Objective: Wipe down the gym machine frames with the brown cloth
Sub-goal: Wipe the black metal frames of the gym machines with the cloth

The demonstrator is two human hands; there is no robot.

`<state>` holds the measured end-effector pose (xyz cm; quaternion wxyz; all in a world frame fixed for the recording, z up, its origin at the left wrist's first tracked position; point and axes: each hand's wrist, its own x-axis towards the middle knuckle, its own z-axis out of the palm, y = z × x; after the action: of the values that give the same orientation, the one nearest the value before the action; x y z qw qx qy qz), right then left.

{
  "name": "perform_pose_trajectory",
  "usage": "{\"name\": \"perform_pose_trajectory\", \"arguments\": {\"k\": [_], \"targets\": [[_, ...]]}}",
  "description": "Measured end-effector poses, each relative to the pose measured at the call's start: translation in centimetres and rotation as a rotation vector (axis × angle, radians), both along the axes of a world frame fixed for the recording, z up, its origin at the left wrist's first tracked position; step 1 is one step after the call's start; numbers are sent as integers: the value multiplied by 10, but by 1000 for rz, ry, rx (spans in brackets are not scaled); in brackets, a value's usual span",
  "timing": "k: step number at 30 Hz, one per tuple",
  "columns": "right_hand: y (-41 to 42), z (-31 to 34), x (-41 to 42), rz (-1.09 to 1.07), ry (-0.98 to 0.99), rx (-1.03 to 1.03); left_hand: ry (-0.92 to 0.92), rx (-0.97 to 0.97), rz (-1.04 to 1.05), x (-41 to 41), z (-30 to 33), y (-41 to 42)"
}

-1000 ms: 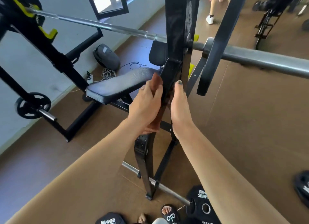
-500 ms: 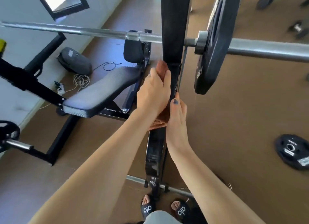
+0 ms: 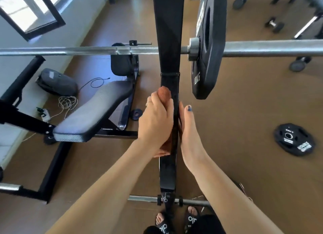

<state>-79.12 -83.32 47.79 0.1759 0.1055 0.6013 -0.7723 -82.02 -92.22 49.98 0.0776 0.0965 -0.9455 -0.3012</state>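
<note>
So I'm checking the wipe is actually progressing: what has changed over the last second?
The view has tilted downward. Both hands sit lower on the black upright post than half a second ago, further below its sleeve joint. The left hand still presses the brown cloth against the post's left face; the right hand still lies flat along the right edge. The barbell and 10 kg plate remain racked.

One brown cloth [image 3: 164,93], two hands, one barbell [image 3: 262,48], two weight plates (one mounted [image 3: 208,46], one floored [image 3: 294,139]).
</note>
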Motion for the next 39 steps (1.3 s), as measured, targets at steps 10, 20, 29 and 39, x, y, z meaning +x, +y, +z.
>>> {"name": "perform_pose_trajectory", "arguments": {"k": [10, 20, 29, 39], "targets": [[1, 0, -1, 21, -51, -59, -35, -104, 40, 27, -9, 12], [-10, 4, 6, -117, -30, -62, 30, -191, -109, -17, 2, 2], [-67, 25, 34, -608, 306, 465, 12, 229, -656, 2, -7, -55], [-108, -6, 23, -517, 382, 1360, -128, 696, -718, -29, 23, -97]]}}
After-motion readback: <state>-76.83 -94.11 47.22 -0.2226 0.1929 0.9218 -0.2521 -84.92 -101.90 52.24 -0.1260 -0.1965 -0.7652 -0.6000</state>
